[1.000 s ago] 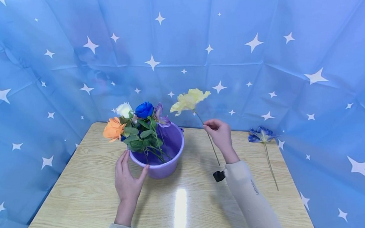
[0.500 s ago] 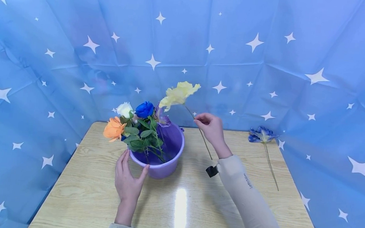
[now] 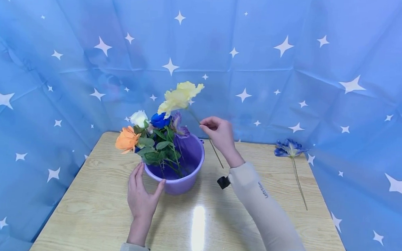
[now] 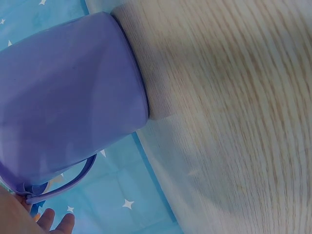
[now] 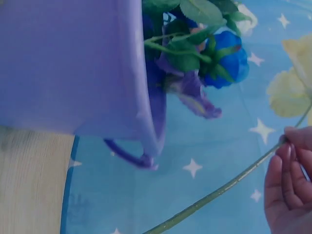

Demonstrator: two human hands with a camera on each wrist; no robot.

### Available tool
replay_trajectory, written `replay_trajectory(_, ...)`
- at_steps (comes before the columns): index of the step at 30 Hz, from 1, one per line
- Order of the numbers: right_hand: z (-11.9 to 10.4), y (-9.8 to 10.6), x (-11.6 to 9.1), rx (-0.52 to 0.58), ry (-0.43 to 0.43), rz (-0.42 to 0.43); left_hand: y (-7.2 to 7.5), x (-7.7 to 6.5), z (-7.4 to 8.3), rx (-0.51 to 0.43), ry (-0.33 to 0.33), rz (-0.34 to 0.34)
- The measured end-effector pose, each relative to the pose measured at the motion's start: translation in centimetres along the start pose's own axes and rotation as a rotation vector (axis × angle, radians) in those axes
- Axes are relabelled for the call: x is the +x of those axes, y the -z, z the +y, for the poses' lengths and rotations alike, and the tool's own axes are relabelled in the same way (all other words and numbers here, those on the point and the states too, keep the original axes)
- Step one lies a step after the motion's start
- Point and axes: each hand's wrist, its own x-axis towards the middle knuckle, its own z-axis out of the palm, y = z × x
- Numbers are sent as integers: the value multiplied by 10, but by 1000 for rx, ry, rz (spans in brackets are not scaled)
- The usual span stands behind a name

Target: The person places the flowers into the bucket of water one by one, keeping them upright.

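Note:
My right hand pinches the thin green stem of a pale yellow artificial flower, right of the bucket. Its bloom stands above the other flowers, and the stem's lower end hangs outside the bucket, above the table. In the right wrist view, thumb and fingertips meet on that stem. My left hand touches the near left rim of the purple bucket, thumb and fingers spread apart. The bucket holds an orange rose, a white rose, a blue rose and a purple flower.
A blue artificial flower lies on the right of the wooden table, its stem pointing toward me. Blue cloth with white stars hangs behind and at both sides. The bucket's handle hangs at its side.
My right hand has moved left and slightly away from me, bringing the yellow flower over toward the bucket's blooms. The left hand keeps its place at the rim.

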Motion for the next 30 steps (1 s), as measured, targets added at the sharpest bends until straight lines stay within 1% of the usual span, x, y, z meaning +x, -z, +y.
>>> replay_trajectory(4, -12, -12, 5, 3, 27, -21, 0, 1, 0, 2, -1, -4)
replay_trajectory(12, -33, -38, 12, 25, 67, -72, 0, 0, 0, 7, -14, 11)
replay_trajectory(18, -44, -51, 15, 52, 113, -81, 1, 1, 1, 10, -5, -2)
replay_trajectory(23, -46, -60, 14, 65, 123, -96, 2, 2, 1, 14, 7, -18)
replay_trajectory(28, -44, -65, 14, 66, 147, -97, 1, 0, 1, 25, -11, 2)
replay_trajectory(30, -41, -67, 12, 54, 137, -100, 1, -1, 1, 27, -14, 9)
